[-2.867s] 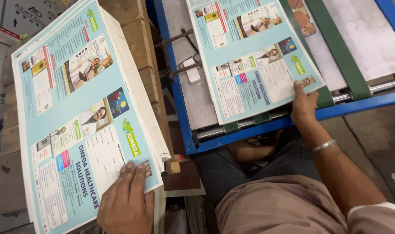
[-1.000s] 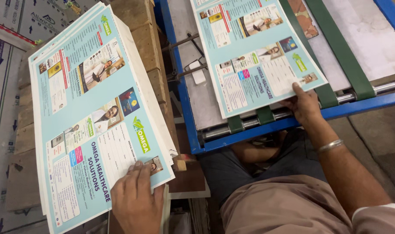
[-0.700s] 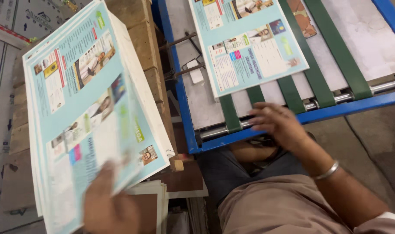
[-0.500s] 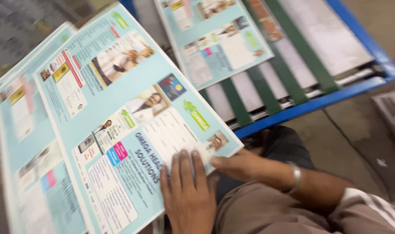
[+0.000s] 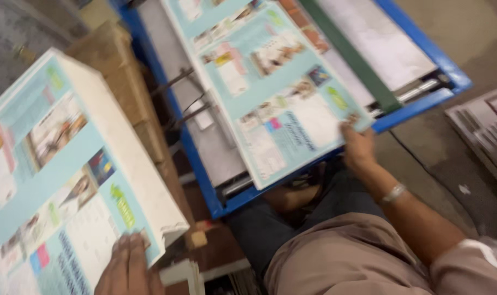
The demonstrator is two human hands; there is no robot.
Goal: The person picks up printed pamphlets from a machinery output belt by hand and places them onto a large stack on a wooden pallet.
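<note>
— Hands first: what is each one doing?

— Left hand (image 5: 129,267) is lying flat, fingers spread, on the near corner of the tall stack of printed sheets (image 5: 68,180) — pressing down, it seems, so the top sheets are staying put. Right hand (image 5: 357,147) is reaching forward with the arm stretched out, a bracelet (image 5: 393,193) sitting on the wrist, and the fingers are pinching the near edge of a single printed sheet (image 5: 270,93).

— Where is that sheet lying?

— Just beyond the right hand, on the blue-framed feed table (image 5: 204,180), partly covering a green belt (image 5: 357,65) running away from the hand. Probably it is being held by the edge so it can be squared on the bed — that is my reading only.

— And the stack?

— Under the left hand, well to the left of the right hand, with brown cartons (image 5: 128,87) standing between it and the blue frame. Blur is softening everything, so finer finger detail is escaping me.
</note>
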